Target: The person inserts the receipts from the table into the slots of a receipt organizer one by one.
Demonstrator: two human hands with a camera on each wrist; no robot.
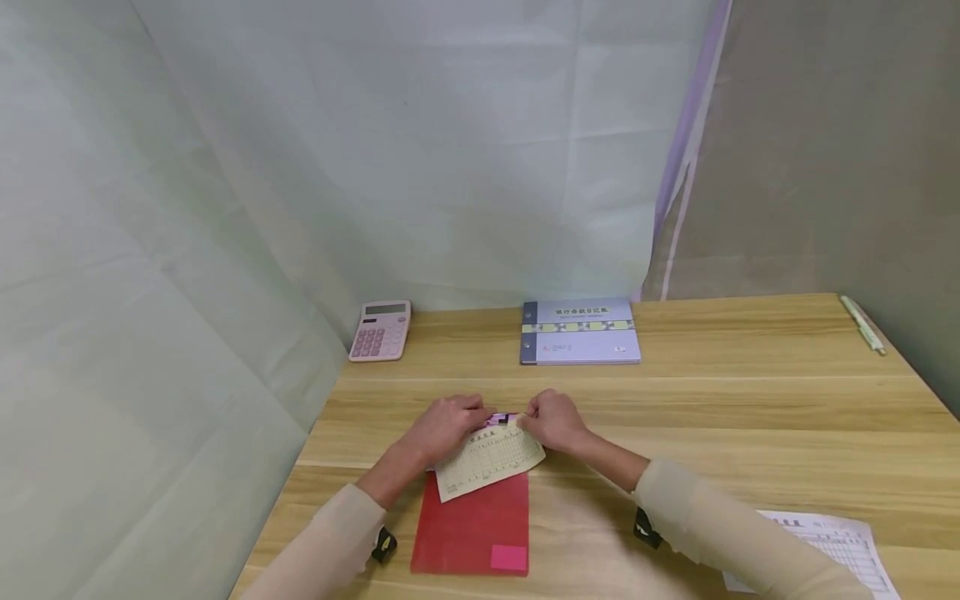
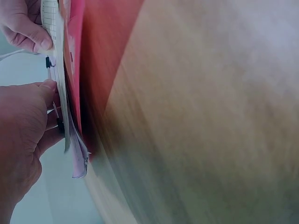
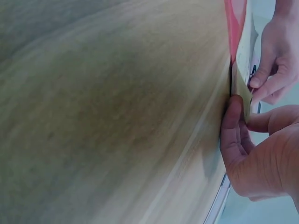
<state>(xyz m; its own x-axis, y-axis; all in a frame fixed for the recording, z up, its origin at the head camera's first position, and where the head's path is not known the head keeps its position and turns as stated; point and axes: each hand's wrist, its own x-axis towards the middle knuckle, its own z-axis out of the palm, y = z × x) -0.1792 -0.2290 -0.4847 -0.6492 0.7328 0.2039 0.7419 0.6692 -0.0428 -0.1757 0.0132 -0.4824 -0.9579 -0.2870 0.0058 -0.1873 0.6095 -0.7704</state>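
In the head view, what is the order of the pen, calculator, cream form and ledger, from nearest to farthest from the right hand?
1. Cream form, pinched by the right hand.
2. Ledger, beyond that hand.
3. Calculator, back left.
4. Pen, far right edge.

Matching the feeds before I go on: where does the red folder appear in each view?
Head: red folder at bottom centre, partly covered by the yellowish slip.
Left wrist: upper left, its edge running downward.
Right wrist: at the top edge, right of centre.
Shared landmark: the yellowish slip, next to the folder in both wrist views.
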